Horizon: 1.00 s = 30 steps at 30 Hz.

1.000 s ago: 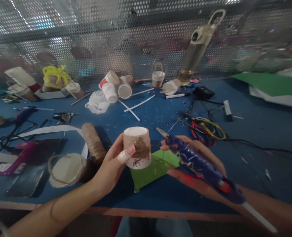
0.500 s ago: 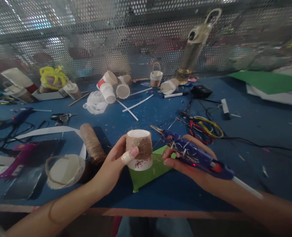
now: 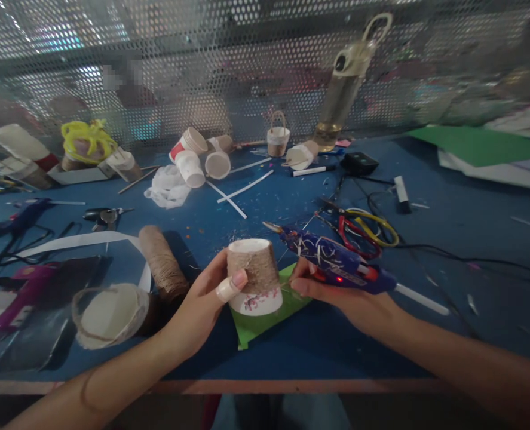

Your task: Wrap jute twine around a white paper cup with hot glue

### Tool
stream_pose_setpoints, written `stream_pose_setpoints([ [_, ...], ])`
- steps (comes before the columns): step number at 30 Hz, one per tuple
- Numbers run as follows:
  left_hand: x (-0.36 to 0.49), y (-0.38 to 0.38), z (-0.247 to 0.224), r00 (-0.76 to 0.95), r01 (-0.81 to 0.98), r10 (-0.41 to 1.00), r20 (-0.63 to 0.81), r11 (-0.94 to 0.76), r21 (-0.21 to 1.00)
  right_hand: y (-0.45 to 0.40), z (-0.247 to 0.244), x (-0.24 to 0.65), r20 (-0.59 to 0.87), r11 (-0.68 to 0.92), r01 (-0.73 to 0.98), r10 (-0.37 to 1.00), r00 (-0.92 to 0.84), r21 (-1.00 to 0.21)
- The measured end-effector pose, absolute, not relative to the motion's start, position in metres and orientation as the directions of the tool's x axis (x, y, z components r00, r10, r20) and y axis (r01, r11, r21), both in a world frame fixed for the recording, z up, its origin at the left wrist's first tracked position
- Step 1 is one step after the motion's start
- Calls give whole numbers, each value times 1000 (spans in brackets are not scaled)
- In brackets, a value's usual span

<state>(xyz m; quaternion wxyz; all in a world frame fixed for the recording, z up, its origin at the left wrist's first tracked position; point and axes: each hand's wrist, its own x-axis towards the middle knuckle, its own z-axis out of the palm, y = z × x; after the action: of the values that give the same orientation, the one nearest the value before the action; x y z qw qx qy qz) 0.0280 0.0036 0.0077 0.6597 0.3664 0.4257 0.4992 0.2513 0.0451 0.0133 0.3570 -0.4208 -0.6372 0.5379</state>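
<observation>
My left hand (image 3: 206, 298), its thumb taped, is closed round a small white paper cup (image 3: 256, 303) with a pink blossom print. Brown twine (image 3: 256, 272) wraps the upper part of the cup, below a white rim. My right hand (image 3: 336, 292) grips a blue hot glue gun (image 3: 331, 254), flecked with glue strings and showing a red light. The gun's nozzle points left, just above and right of the cup. Right fingertips are pinched close to the cup's side, apparently on a thin twine strand. Beneath lies a green sheet (image 3: 258, 331).
Left of the cup are a twine roll (image 3: 161, 260), a cup with a twine handle (image 3: 110, 316) and a purple glue gun (image 3: 27, 292). Scissors (image 3: 367, 230) and cables lie right. Paper cups (image 3: 190, 167) and a bottle (image 3: 343, 89) stand by the perforated metal screen (image 3: 247, 65).
The glue gun has swung slightly left and levelled out, its nozzle closer above the cup. The cup has tilted a little in my left hand. The whole view has shifted slightly.
</observation>
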Motion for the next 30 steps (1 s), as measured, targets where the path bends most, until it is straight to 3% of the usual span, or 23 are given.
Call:
stream_pose_setpoints([
  [15, 28, 3, 4, 206, -301, 973, -109, 169, 939, 44, 2, 253, -30, -4, 68, 926, -377, -998],
  [30, 26, -1, 4, 224, -221, 974, -34, 85, 972, 41, 11, 247, -5, 44, 159, 955, -296, -986],
])
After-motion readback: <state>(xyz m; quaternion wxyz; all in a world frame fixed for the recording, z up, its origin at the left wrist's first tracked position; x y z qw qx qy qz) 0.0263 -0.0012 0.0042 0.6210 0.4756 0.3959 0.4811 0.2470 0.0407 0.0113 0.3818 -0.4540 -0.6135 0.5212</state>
